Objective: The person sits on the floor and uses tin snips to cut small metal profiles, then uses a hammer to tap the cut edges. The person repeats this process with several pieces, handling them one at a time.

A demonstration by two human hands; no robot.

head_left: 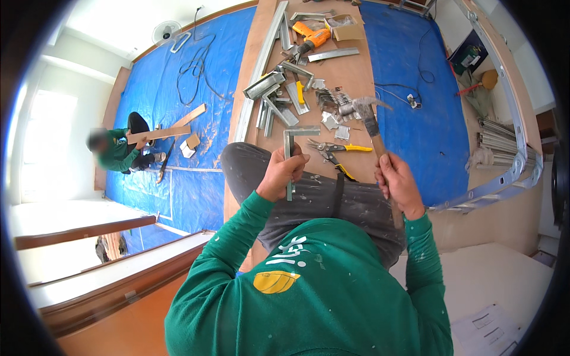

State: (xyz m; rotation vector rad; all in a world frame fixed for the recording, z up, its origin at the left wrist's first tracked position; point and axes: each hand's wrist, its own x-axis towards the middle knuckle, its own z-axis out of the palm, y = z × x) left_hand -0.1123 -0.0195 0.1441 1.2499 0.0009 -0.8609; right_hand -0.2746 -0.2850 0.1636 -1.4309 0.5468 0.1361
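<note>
My left hand [284, 172] is closed round an L-shaped metal bracket [289, 142], its short leg pointing right at the top. In my right hand [396, 181] is a claw hammer [376, 135], gripped by its wooden handle with the steel head raised. Between the two hands lie yellow-handled tin snips [338, 154], their jaws spread apart. Just beyond are small bent metal plates [341, 132] and a row of stacked metal clips [333, 98].
An orange drill [312, 37] and an open cardboard box [346, 26] sit farther off, near cut metal channels [270, 107]. Blue sheeting [409, 127] covers the floor on both sides. A ladder [518, 127] stands at right. At left, another person [122, 145] holds a wooden board [160, 133].
</note>
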